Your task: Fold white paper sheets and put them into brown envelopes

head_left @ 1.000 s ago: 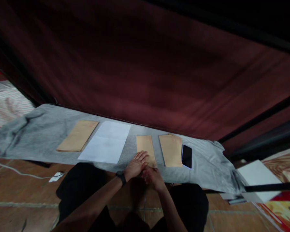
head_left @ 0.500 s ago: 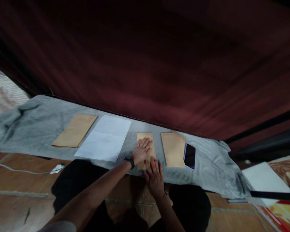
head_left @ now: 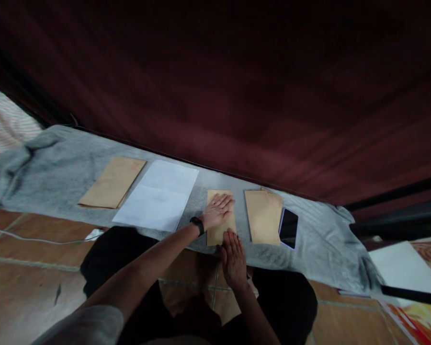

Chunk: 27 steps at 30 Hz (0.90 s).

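Note:
A brown paper envelope [head_left: 214,235] lies upright in front of me on the grey cloth. My left hand [head_left: 218,211], a dark band on its wrist, rests flat across the envelope's upper half with fingers stretched out. At the lower right corner, my right hand [head_left: 233,256] lies palm down, its fingers straight and its fingertips on the paper. Part of the envelope is hidden beneath both hands. To the right are more brown envelopes [head_left: 264,216], overlapping in a small pile. On the left lie white paper sheets [head_left: 160,196] with a fold line across them.
A phone [head_left: 289,229] touches the right-hand pile. Further brown envelopes [head_left: 111,184] lie left of the white sheets. The grey cloth [head_left: 68,165] covers a long narrow surface below a dark red curtain [head_left: 215,105]. A white cable [head_left: 39,239] runs over the tiled floor.
My left hand has slid slightly up and right over the envelope. My right hand's fingers have drawn closer together near the lower corner. The whole view has shifted a little.

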Each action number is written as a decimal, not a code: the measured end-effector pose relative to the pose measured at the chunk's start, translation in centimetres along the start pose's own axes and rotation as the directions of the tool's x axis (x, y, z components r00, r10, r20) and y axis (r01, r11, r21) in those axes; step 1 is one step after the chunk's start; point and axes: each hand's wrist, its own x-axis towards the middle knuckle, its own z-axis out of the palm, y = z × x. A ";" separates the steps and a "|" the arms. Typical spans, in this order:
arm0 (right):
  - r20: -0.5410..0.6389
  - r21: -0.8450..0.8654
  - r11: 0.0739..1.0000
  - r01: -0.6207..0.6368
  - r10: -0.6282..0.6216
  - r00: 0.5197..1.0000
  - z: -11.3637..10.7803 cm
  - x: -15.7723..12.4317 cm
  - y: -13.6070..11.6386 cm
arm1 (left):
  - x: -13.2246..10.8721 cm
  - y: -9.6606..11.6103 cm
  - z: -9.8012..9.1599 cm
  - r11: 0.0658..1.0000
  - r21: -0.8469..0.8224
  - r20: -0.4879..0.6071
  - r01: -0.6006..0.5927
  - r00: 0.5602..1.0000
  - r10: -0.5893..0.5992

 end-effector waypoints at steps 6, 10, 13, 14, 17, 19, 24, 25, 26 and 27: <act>-0.056 0.230 0.966 -0.117 0.133 0.989 0.1 0.0 0.1 | -4.0 2.0 -1.3 0.987 -0.053 0.031 -0.153 0.988 0.154; -0.074 0.287 0.943 -0.165 0.194 0.978 -0.2 -0.1 -0.1 | -5.9 3.4 -2.4 0.977 -0.105 0.089 -0.185 0.977 0.195; -0.066 0.335 0.919 -0.208 0.243 0.968 -0.5 0.2 0.0 | -7.1 4.3 -2.9 0.971 -0.134 0.109 -0.195 0.971 0.211; -0.067 0.345 0.912 -0.221 0.259 0.964 -0.5 0.4 0.2 | -7.5 4.5 -3.0 0.969 -0.139 0.109 -0.203 0.970 0.218; -0.119 0.313 0.917 -0.247 0.296 0.948 -0.2 1.6 1.2 | -8.3 5.0 -2.7 0.962 -0.131 0.095 -0.239 0.963 0.253; -0.173 0.239 0.935 -0.261 0.305 0.936 0.1 2.7 2.0 | -8.5 5.0 -2.4 0.960 -0.114 0.086 -0.255 0.960 0.265; -0.201 0.177 0.945 -0.276 0.309 0.930 0.7 5.3 3.6 | -8.3 5.0 -2.7 0.953 -0.059 0.091 -0.298 0.949 0.303; -0.206 0.198 0.940 -0.277 0.316 0.926 0.7 5.6 3.9 | -8.2 5.1 -3.0 0.948 -0.048 0.100 -0.313 0.943 0.317; -0.212 0.222 0.934 -0.280 0.327 0.921 0.7 5.8 4.0 | -8.1 5.2 -3.3 0.944 -0.039 0.111 -0.328 0.937 0.330; -0.216 0.246 0.926 -0.285 0.339 0.916 0.7 5.9 4.1 | -8.0 5.4 -3.6 0.941 -0.030 0.125 -0.337 0.933 0.338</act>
